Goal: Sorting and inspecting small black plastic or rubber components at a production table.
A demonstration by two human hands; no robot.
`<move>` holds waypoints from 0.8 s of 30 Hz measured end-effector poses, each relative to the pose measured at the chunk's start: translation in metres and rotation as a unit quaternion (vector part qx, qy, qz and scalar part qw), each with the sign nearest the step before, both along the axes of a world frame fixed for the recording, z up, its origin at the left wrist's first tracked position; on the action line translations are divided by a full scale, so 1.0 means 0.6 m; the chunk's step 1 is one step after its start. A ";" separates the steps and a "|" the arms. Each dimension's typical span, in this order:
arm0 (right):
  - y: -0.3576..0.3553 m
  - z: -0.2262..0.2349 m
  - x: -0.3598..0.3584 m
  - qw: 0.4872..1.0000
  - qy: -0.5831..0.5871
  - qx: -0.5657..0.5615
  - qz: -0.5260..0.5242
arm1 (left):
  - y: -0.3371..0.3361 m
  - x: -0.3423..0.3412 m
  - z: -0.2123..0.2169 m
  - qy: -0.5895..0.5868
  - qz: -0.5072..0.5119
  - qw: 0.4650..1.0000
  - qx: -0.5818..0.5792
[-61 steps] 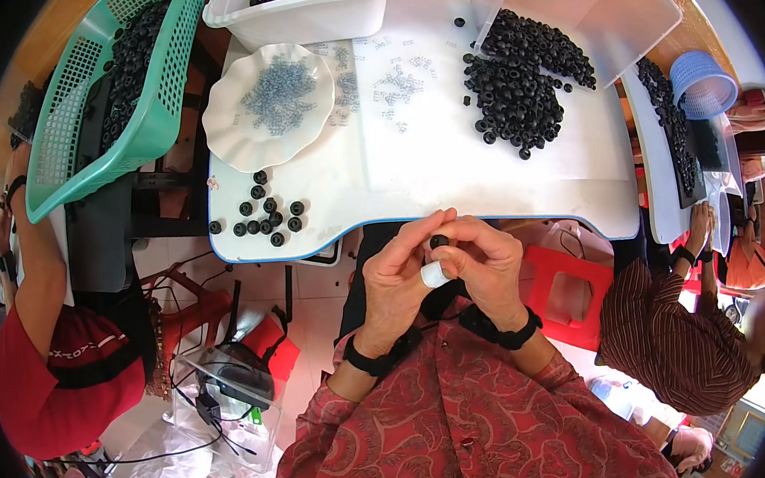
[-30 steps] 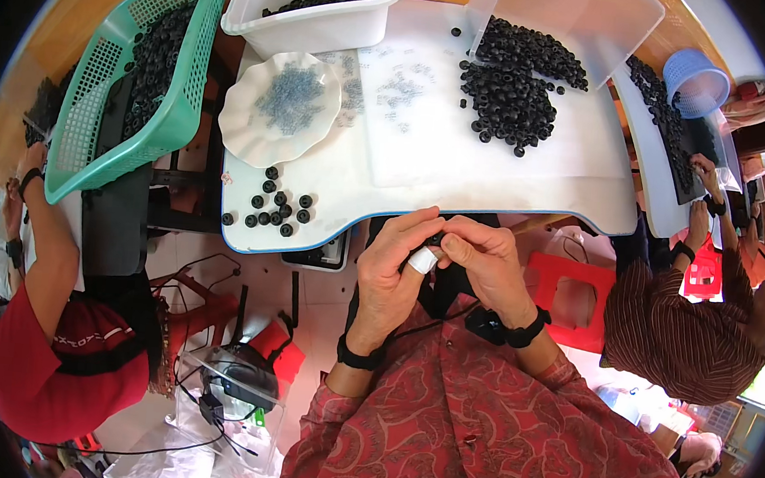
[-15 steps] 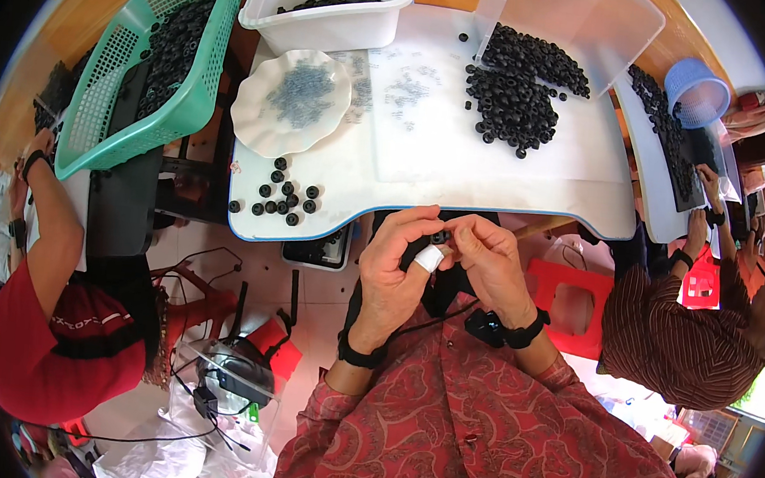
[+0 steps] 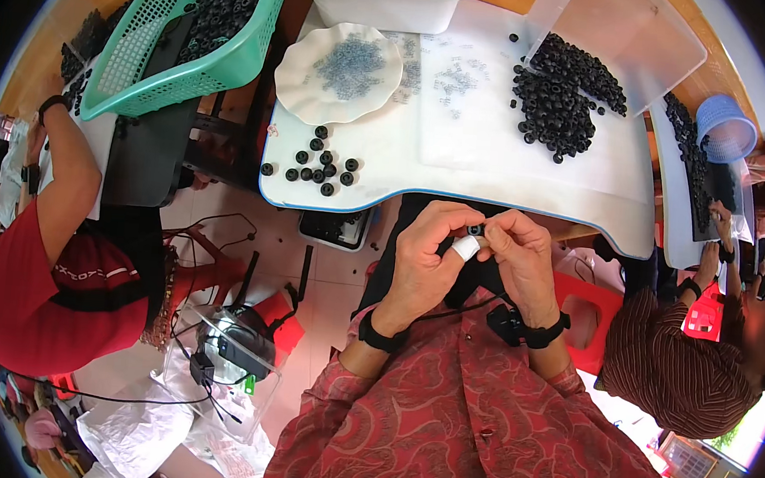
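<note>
In front of the table edge, my left hand point(image 4: 427, 247) closes its thumb and fingers on a small black round part point(image 4: 476, 230) with a hole. A white wrap point(image 4: 464, 247) covers part of one left digit. My right hand point(image 4: 525, 255) is pinched closed right beside the part; whatever lies between its fingertips is too small to name. On the table's left, several similar black parts point(image 4: 318, 176) lie loose near a scalloped white plate point(image 4: 292, 79) heaped with tiny clear pieces point(image 4: 351, 68). A bigger pile of black parts point(image 4: 559, 105) sits at the right.
A clear plastic bin point(image 4: 649, 44) lies tipped behind the pile. At the back stand a white tub point(image 4: 383, 7) and a green basket point(image 4: 165, 92) of black parts. Co-workers sit left point(image 4: 63, 304) and right point(image 4: 678, 361). A red stool point(image 4: 607, 302) stands beside me.
The whole view has shifted, so the table and my hands appear farther right. Both hands remain together at the small black part, with only slight finger movement.
</note>
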State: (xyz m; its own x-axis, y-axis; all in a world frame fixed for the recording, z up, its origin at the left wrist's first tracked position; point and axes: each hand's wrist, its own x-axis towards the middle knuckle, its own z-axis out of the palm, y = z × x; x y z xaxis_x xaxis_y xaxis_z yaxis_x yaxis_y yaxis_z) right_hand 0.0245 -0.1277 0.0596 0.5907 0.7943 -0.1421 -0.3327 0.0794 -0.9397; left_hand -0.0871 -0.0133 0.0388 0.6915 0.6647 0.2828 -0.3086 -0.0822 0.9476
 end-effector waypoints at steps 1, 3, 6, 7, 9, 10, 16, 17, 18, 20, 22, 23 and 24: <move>0.000 0.000 0.000 1.000 -0.007 -0.007 -0.002 | 0.002 0.000 -0.001 0.003 0.002 1.000 0.006; 0.000 -0.001 0.001 1.000 -0.014 -0.016 -0.003 | 0.004 -0.001 -0.004 0.008 0.000 1.000 0.008; 0.003 -0.004 -0.001 1.000 0.004 -0.011 -0.003 | 0.007 -0.003 -0.008 0.001 -0.010 1.000 -0.020; 0.004 -0.005 -0.001 1.000 0.014 -0.007 -0.003 | 0.008 -0.004 -0.008 -0.004 -0.015 0.999 -0.034; 0.006 -0.007 0.000 1.000 0.022 -0.008 0.002 | 0.007 -0.007 -0.004 0.002 -0.031 0.996 -0.085; 0.007 -0.006 -0.001 1.000 0.026 -0.009 0.002 | 0.008 -0.005 -0.007 -0.001 -0.029 0.996 -0.088; 0.012 -0.003 -0.002 1.000 0.005 -0.022 -0.005 | 0.008 0.001 -0.010 -0.006 -0.038 0.992 -0.119; 0.012 -0.004 -0.002 1.000 -0.003 -0.028 -0.005 | 0.009 0.001 -0.010 -0.004 -0.038 0.992 -0.118; 0.012 -0.005 -0.002 0.999 -0.010 -0.034 -0.005 | 0.010 0.001 -0.010 -0.001 -0.037 0.992 -0.117; 0.012 -0.007 0.001 0.999 -0.014 -0.034 -0.001 | 0.010 0.001 -0.009 0.008 -0.041 0.992 -0.120; 0.013 -0.008 0.005 0.999 -0.015 -0.034 0.002 | 0.013 0.002 -0.009 0.012 -0.045 0.992 -0.117; 0.012 -0.008 0.005 0.999 -0.014 -0.036 0.004 | 0.013 0.002 -0.012 0.012 -0.047 0.992 -0.114; 0.013 -0.006 0.006 0.999 -0.014 -0.037 0.005 | 0.015 0.003 -0.011 0.012 -0.048 0.993 -0.110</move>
State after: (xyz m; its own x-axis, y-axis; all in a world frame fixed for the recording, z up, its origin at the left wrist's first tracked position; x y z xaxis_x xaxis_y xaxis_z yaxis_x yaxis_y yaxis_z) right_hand 0.0282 -0.1202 0.0557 0.5872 0.7885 -0.1831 -0.3059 0.0067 -0.9520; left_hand -0.0854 -0.0045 0.0320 0.7598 0.6388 0.1211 -0.2826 0.1567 0.9464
